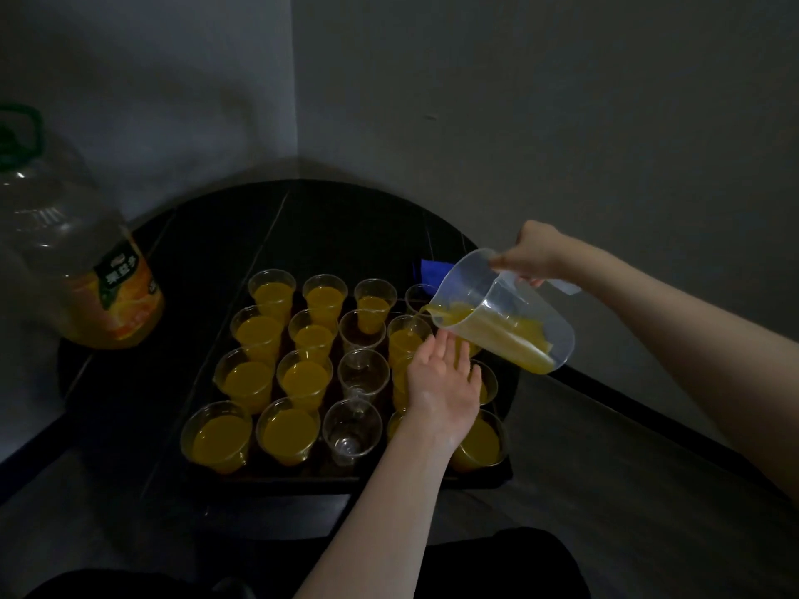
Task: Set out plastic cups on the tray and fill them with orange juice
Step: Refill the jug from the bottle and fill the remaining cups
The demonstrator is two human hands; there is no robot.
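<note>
Three clear cups stand empty among the juice-filled ones on the tray. Above the tray's far right corner, the right hand grips a tilted jug; the left hand, fingers straight, touches its underside.

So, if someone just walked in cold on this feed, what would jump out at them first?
The block of plastic cups glowing with orange juice on the dark tray, with a column of three empty clear cups right of centre. Next, the tilted clear jug gripped by the right hand at the tray's far right, juice at its spout, the left hand open beneath it. At far left stands a big, nearly empty juice bottle.
</note>
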